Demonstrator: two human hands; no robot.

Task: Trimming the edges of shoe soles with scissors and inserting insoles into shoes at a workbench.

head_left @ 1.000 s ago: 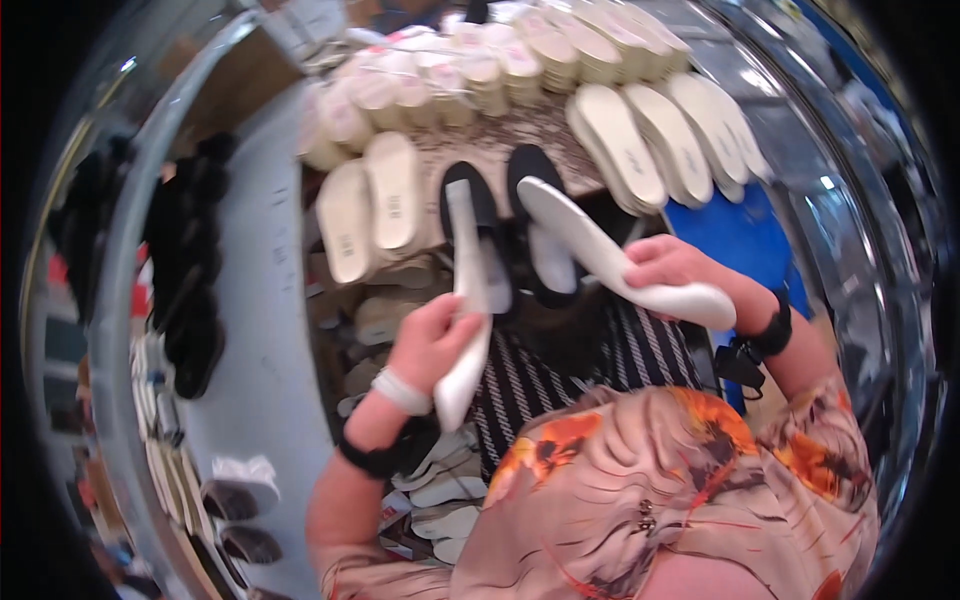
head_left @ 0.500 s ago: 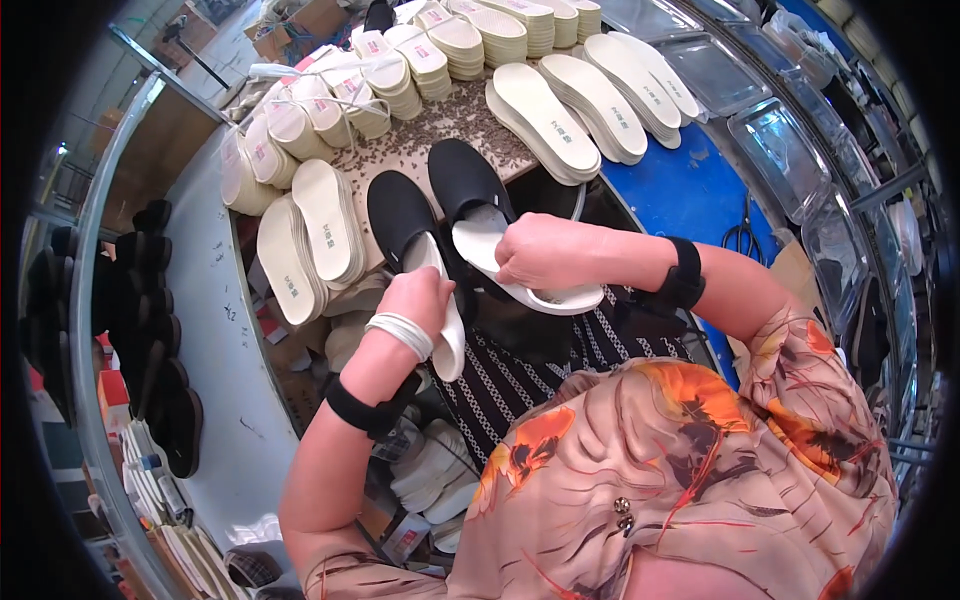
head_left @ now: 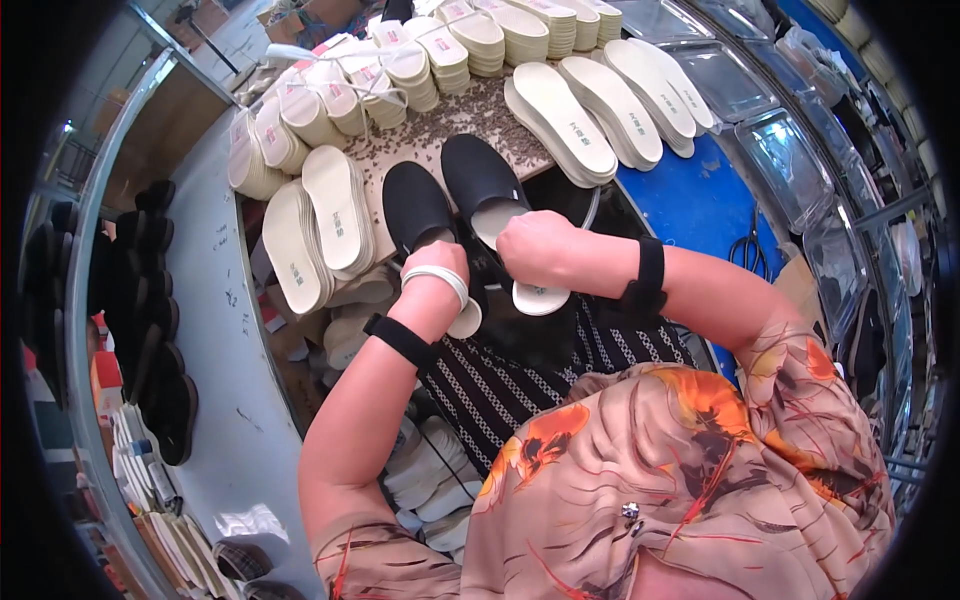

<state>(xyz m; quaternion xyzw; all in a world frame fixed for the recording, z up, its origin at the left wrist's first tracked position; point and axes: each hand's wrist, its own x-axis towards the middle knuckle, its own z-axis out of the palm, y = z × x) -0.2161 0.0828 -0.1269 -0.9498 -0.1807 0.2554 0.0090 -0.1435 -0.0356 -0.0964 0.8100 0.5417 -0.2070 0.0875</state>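
Two black slip-on shoes lie side by side, toes pointing away from me: the left shoe (head_left: 413,203) and the right shoe (head_left: 474,168). A white insole (head_left: 465,321) sits partly inside the left shoe, its heel end sticking out. My left hand (head_left: 434,272) is closed over that insole at the shoe's opening. Another white insole (head_left: 541,300) is well into the right shoe, its heel end still showing below my right hand (head_left: 541,250). That hand is curled shut on it, knuckles up, fingertips hidden.
Stacks of cream insoles (head_left: 340,210) flank the shoes on the board, with more stacks (head_left: 565,122) at right and along the back. Small brown scraps (head_left: 470,115) litter the board. Black scissors (head_left: 748,250) rest on a blue surface (head_left: 680,205). Dark shoes (head_left: 170,400) line the left side.
Both insoles have slid farther forward into the shoes, so less of each heel end sticks out. My hands moved with them, and the whole view shifted slightly.
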